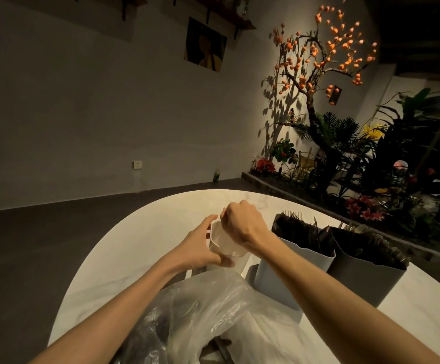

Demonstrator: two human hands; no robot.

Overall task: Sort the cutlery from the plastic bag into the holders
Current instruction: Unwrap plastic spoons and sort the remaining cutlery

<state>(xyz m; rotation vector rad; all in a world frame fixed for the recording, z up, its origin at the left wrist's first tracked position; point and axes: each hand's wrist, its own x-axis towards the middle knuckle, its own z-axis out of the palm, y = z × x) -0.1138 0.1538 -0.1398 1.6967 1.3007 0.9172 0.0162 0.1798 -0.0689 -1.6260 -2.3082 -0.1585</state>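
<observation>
A white holder [222, 245] stands on the round white table [124, 245], and my left hand [200, 248] grips its left side. My right hand [242, 224] hovers over its mouth with fingers curled downward; what they pinch is hidden. To the right stand a light grey holder [292, 274] and a dark grey holder [366, 279], both with cutlery sticking up. The crumpled clear plastic bag [208, 319] lies in front of me with dark cutlery [220, 345] showing through it.
A planter bed with a tree of orange fruit [318, 56] and dark foliage [371, 158] runs behind the table on the right. Dark floor [42, 245] lies to the left, below a grey wall.
</observation>
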